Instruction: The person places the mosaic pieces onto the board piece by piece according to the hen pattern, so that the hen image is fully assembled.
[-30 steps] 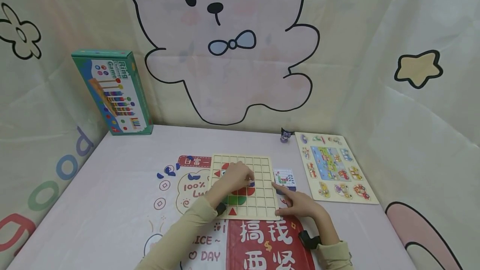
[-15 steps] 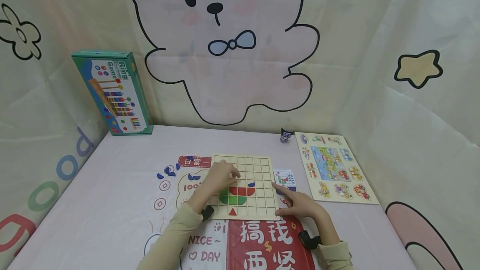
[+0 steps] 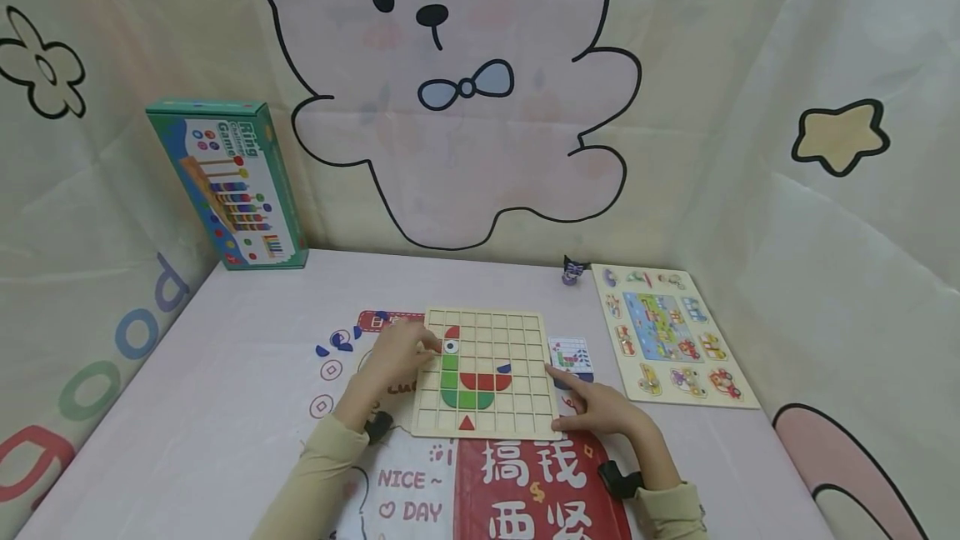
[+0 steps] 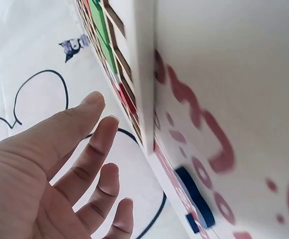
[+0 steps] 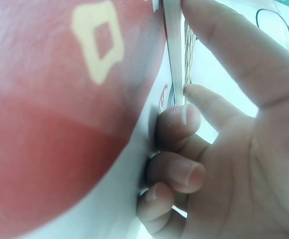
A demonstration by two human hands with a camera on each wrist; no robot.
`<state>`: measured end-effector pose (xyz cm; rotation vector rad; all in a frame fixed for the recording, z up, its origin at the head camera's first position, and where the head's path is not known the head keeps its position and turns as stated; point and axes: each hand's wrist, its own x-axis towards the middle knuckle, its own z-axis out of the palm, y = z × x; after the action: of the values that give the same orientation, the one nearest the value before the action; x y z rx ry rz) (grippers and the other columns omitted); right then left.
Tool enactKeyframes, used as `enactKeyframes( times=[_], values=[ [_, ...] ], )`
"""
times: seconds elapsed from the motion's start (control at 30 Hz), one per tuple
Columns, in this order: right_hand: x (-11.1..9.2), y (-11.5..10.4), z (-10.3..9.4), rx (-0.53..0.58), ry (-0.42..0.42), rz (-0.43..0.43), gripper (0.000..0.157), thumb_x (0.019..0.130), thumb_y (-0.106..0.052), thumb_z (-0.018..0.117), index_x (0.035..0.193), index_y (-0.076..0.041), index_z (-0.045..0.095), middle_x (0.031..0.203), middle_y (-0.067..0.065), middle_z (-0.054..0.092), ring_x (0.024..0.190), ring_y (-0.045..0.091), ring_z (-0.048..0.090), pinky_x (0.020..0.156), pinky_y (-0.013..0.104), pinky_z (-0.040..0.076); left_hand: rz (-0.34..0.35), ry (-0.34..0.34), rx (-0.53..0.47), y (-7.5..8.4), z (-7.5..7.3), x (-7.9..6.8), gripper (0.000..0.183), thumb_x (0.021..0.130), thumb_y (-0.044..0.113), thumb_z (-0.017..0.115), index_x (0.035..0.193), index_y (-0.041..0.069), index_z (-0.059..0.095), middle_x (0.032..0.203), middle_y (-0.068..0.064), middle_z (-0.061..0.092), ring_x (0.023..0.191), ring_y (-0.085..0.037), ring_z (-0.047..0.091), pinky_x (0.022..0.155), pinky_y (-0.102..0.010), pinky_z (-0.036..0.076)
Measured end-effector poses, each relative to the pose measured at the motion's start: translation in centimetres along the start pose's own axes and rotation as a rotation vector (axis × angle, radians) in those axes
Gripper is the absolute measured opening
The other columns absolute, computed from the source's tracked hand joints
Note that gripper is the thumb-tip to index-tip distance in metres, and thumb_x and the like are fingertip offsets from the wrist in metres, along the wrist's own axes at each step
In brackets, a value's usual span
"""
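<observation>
A square wooden grid board (image 3: pixel 521 415) lies at the middle of the table, bearing flat coloured pieces. A red quarter piece (image 3: pixel 452 332), an eye tile (image 3: pixel 451 347) and green pieces (image 3: pixel 449 365) run down its left part. Red pieces (image 3: pixel 483 382) form a row at centre, with a blue leaf-shaped piece (image 3: pixel 504 369) above; a red triangle (image 3: pixel 467 423) sits below. My left hand (image 3: pixel 393 354) is beside the board's left edge, fingers loosely bent; its wrist view shows nothing between thumb and fingers (image 4: pixel 104 134). My right hand (image 3: pixel 600 408) touches the right edge with index finger and thumb.
Loose blue pieces (image 3: pixel 341 342) lie left of the board. A small pattern card (image 3: pixel 570 354) is at its right, with a picture puzzle board (image 3: pixel 675 336) beyond. A small dark figurine (image 3: pixel 573 272) stands at the back; a green box (image 3: pixel 232 186) stands back left.
My left hand has moved left from above the board's middle to its left edge, uncovering the eye tile, red quarter piece and green pieces. The right hand has stayed in place.
</observation>
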<state>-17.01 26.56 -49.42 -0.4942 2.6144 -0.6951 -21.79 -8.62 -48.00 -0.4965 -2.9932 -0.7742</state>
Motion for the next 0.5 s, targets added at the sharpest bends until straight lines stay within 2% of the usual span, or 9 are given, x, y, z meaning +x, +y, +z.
enactKeyframes(
  times=[0.2,0.4,0.5],
  values=[
    [-0.1,0.0,-0.1,0.015,-0.004,-0.008,0.086,0.074,-0.049,0.071,0.145,-0.025,0.030,0.058,-0.004,0.041,0.051,0.009,0.031,0.052,0.025,0.030,-0.074,0.004,-0.025,-1.7,-0.8,-1.0,0.014,0.081,0.020,0.071,0.094,0.019,0.072,0.085,0.006,0.064,0.085,-0.015,0.051,0.080,-0.037,0.042],
    [-0.1,0.0,0.0,0.017,-0.007,0.000,0.086,0.074,-0.049,0.071,0.145,-0.026,0.030,0.059,-0.004,0.040,0.052,0.009,0.031,0.053,0.026,0.031,-0.073,0.032,-0.001,-3.7,-1.8,-1.8,0.014,0.080,0.017,0.071,0.094,0.017,0.072,0.086,0.002,0.065,0.091,-0.021,0.052,0.086,-0.049,0.037],
    [0.0,0.0,0.0,0.020,-0.005,-0.001,0.086,0.074,-0.048,0.072,0.145,-0.026,0.030,0.058,-0.004,0.040,0.051,0.009,0.031,0.053,0.026,0.031,-0.081,0.050,0.012,-4.7,-2.4,-2.3,0.014,0.079,0.017,0.071,0.093,0.016,0.072,0.087,0.001,0.066,0.091,-0.023,0.053,0.086,-0.050,0.036]
  ],
)
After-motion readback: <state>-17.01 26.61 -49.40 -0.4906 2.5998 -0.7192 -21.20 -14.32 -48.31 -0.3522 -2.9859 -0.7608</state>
